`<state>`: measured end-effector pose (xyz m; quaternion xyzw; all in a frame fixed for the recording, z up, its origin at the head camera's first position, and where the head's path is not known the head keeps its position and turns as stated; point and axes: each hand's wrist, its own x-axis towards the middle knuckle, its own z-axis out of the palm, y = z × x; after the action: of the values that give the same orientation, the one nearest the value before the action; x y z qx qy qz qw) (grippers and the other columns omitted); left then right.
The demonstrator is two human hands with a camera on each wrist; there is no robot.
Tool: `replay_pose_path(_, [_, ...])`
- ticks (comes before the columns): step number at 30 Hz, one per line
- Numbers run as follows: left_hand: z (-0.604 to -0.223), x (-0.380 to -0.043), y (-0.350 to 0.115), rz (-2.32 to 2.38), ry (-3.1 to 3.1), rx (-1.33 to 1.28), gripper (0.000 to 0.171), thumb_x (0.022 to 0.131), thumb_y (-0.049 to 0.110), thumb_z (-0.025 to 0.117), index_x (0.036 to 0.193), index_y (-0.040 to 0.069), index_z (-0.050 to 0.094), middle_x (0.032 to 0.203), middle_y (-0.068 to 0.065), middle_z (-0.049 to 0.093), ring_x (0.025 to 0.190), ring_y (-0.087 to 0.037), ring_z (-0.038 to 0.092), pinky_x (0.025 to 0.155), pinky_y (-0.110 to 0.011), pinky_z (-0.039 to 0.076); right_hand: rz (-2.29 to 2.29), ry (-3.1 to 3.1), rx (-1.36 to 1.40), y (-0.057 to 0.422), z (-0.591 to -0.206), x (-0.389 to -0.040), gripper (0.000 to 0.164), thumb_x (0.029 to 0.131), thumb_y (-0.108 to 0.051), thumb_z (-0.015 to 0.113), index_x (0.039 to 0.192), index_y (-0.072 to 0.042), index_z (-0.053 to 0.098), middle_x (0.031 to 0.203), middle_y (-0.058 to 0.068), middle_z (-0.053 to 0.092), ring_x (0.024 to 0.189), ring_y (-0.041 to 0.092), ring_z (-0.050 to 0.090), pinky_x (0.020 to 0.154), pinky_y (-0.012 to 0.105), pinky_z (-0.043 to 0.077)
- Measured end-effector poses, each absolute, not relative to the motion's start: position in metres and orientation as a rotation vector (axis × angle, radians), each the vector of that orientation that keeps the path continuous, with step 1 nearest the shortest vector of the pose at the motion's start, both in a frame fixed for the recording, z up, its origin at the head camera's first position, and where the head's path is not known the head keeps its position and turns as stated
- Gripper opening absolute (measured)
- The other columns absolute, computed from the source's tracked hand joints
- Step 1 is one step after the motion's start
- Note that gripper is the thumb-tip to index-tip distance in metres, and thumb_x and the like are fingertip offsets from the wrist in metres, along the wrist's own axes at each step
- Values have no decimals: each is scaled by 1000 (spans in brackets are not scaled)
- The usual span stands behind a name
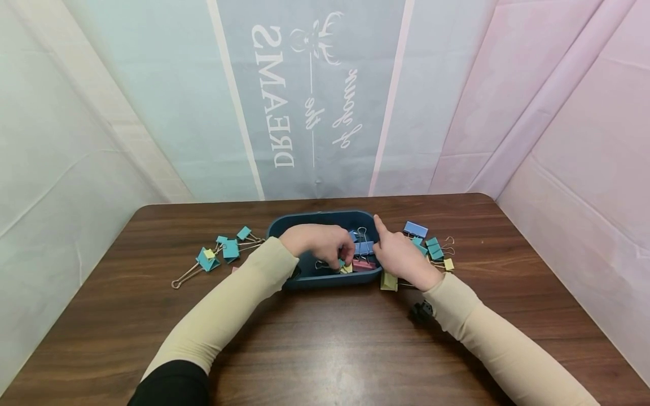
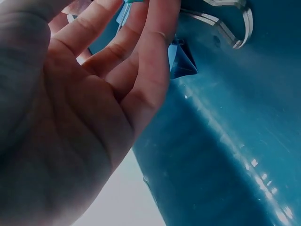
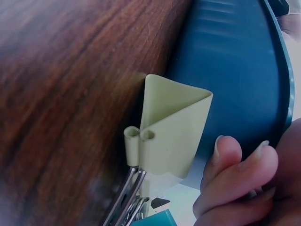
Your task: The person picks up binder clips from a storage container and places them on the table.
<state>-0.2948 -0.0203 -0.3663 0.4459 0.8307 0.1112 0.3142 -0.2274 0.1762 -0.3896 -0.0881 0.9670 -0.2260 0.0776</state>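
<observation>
In the head view, a dark blue plastic bin [image 1: 325, 280] contains blue, pink, yellow and teal binder clips. My left hand [image 1: 320, 242] reaches down into it, its fingertips pinching a small teal binder clip [image 2: 136, 1] that is mostly hidden. Beside those fingers lie a pink clip [image 1: 363, 265] and a blue clip [image 1: 363, 248]. My right hand [image 1: 403, 255] holds the bin's right end, index finger stretched along the rim and other fingers curled by the outer wall. A large pale yellow binder clip [image 3: 174, 122] stands against that wall, close to the right fingers.
Teal clips [image 1: 231, 250] with wire handles lie left of the bin, one with a small yellow clip [image 1: 209, 254]. On the right are a blue clip [image 1: 415, 229], teal clips [image 1: 434, 248] and a small yellow clip [image 1: 448, 264]. A fabric backdrop [image 1: 315, 101] rises behind the wooden table [image 1: 325, 349].
</observation>
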Motion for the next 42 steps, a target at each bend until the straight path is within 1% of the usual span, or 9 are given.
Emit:
replay_pose_path(5, [-360,-296,-22,296,2215,1215,13,85,5,76,88,15,68,86,2,62,79,-15,55,68,-27,49,-670,2905,-267,175,-390,-227,69,102,-13,43,159,-4,5,51,4,47,37,15,34,41,29,31])
replay_pose_path(13, [-336,-298,-31,400,2267,1326,12,86,6,74,88,15,66,81,1,61,74,-15,55,66,-26,48,-645,2905,-242,176,-390,-228,70,102,-13,44,159,-3,3,52,4,48,37,15,37,40,29,33])
replay_pose_path(19, [-317,-296,-47,467,2336,1416,10,86,7,72,90,14,66,81,3,61,73,-14,56,66,-27,49,-626,2896,-232,174,-388,-227,71,102,-14,44,158,-1,2,52,4,48,37,15,37,39,28,32])
replay_pose_path(22, [-309,-295,-60,500,2371,1415,9,86,8,71,91,14,66,82,4,62,73,-14,56,67,-28,50,-624,2896,-224,173,-388,-227,70,103,-14,44,158,-1,3,52,4,49,36,15,36,39,28,31])
replay_pose_path(27, [-303,-292,-92,568,2446,1344,10,87,9,71,89,17,66,82,4,61,75,-15,56,68,-31,50,-618,2906,-227,173,-390,-226,70,103,-14,44,158,1,3,51,4,48,36,14,35,38,27,29])
replay_pose_path(32, [-306,-288,-132,617,2525,1250,14,87,8,72,85,19,63,80,4,59,72,-16,56,66,-33,50,-629,2907,-235,173,-390,-225,70,103,-15,44,158,1,3,51,4,48,35,14,35,38,27,29])
replay_pose_path(38, [-314,-284,-186,603,2602,1140,13,88,6,69,86,18,63,80,4,59,73,-16,55,68,-34,49,-631,2915,-235,175,-389,-224,70,103,-15,44,158,1,3,50,4,47,35,15,34,38,27,29])
replay_pose_path(42, [-321,-282,-219,592,2632,1013,11,88,5,68,87,15,63,77,3,58,70,-16,54,64,-35,48,-624,2916,-243,174,-388,-224,70,103,-16,43,158,1,3,50,3,47,36,14,34,38,27,29])
